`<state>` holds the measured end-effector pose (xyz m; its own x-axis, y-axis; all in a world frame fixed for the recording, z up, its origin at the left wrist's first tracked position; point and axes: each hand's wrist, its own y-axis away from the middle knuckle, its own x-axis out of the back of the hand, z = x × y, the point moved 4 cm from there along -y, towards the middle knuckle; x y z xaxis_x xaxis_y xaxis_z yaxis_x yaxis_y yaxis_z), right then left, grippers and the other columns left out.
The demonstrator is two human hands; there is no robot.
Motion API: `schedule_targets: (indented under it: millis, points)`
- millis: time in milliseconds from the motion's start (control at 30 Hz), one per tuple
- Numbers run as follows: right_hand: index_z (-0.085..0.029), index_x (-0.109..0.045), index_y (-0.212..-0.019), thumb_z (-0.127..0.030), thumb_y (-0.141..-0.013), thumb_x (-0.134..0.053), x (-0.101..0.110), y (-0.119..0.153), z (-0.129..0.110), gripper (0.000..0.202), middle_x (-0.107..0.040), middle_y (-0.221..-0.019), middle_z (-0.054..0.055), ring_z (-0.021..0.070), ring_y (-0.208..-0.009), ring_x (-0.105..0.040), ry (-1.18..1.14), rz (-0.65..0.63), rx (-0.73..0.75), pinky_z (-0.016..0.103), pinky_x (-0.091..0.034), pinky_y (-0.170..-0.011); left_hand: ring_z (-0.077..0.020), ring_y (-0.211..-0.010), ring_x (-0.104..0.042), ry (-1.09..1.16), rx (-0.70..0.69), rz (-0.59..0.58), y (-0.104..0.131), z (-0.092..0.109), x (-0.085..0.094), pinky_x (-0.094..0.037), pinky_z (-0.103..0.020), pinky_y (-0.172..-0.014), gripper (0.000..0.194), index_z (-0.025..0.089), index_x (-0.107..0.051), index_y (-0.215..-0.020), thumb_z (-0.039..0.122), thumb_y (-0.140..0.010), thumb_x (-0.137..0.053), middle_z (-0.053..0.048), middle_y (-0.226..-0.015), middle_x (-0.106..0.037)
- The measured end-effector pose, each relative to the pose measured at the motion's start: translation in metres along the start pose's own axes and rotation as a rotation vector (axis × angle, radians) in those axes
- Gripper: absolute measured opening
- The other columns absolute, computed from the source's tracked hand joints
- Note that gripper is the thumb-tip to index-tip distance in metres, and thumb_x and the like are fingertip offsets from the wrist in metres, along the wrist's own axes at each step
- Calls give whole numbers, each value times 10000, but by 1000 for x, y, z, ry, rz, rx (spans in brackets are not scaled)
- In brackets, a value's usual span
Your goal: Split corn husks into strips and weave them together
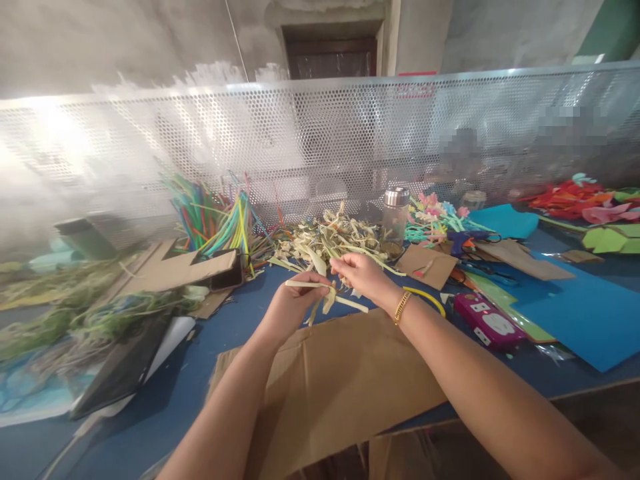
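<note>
My left hand [297,300] is closed around a pale straw-coloured stalk [353,305], which sticks out on both sides of the fingers, with thin strips hanging from its middle. My right hand [357,275] pinches the tip of a pale leaf-like strip [319,262] just above and to the right of the left hand. Both hands are close together over the back edge of a brown cardboard sheet [350,380]. Behind them lies a heap of pale dried strips [340,233].
A clear bottle [395,217] stands behind the hands. Bundled coloured stems [210,217] and cut cardboard [185,270] are at the left. On the right lie a purple device [487,321], a blue sheet [580,307] and scissors [493,272]. A perforated metal screen [225,133] runs behind.
</note>
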<state>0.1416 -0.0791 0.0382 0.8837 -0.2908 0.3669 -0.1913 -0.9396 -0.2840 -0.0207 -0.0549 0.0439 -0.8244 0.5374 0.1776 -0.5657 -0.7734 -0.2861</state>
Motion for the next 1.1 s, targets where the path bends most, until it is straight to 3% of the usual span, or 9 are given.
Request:
schedule_targets:
  millis: [100,233,500,700,933,1033,1100]
  points:
    - [-172,-648,-695,-477,-790,-607,0,3,-4,322,-520,-571,-28,98,-518,-423,87,-80,22,234,-297,-496,-163,-726,-555,25,0,55,-1,-1,4,-424,-254,-655,113,211,-719,-778,287,-696,-736,-40,-787,-648]
    - [-170,-627,-715,-361,-765,-638,-5,3,-8,198,-546,-615,-29,99,-563,-444,-4,-111,42,233,-330,-534,-133,-714,-551,55,27,68,-1,-1,6,-421,-235,-666,135,205,-701,-776,283,-681,-756,-15,-787,-631]
    - [-176,-593,-679,-355,-772,-603,8,-10,16,203,-583,-596,-11,112,-533,-492,-87,235,-33,242,-389,-536,-113,-691,-509,75,80,-109,2,-1,2,-376,-222,-654,174,179,-681,-806,310,-716,-750,9,-742,-589]
    - [-185,-593,-676,-364,-798,-573,17,-8,11,217,-604,-609,-1,133,-577,-544,37,426,21,253,-403,-579,-125,-709,-522,63,73,-151,3,3,1,-378,-228,-666,178,180,-675,-827,327,-742,-727,2,-745,-609]
    - [-176,-611,-722,-376,-823,-558,23,-5,3,230,-645,-684,31,161,-643,-569,220,518,100,277,-407,-625,-128,-742,-535,54,105,-154,6,6,2,-392,-229,-687,223,182,-671,-901,347,-757,-715,-10,-793,-622]
    - [-178,-604,-746,-387,-840,-544,22,-5,2,237,-646,-700,27,157,-651,-574,181,512,155,275,-420,-639,-142,-789,-564,49,137,-112,6,4,0,-410,-242,-707,340,203,-658,-1029,350,-733,-738,-27,-900,-651]
    - [-180,-597,-751,-397,-846,-539,22,-5,0,244,-635,-689,18,149,-635,-569,128,510,186,266,-424,-629,-156,-812,-577,-3,138,-83,5,2,-2,-416,-252,-718,367,196,-672,-1013,354,-695,-767,-38,-929,-661]
